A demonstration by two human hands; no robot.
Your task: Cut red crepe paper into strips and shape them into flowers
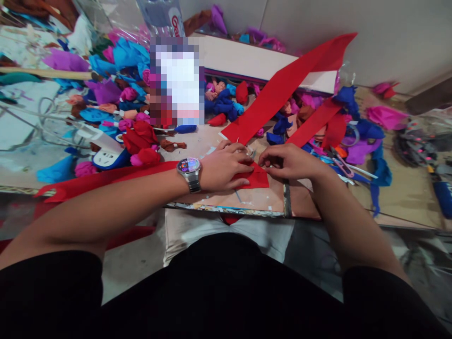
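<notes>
My left hand lies palm down over a red crepe-like strip at the front of the worktable, its fingers stretched and slightly apart. A thin pale stick or thread shows by its fingertips, too small to name. Facing it, my right hand has thumb and fingers pinched together at the strip's right edge; what exactly sits between the fingertips is partly hidden. Beyond both hands a long red strip slants up to the right. Another red length runs leftward behind my left forearm.
Crumpled and rolled pieces in blue, pink, purple and red crowd the left. A power strip with cables lies among them. Scissors with pink handles and a tape roll are at right. A large bottle stands behind a blurred bright patch.
</notes>
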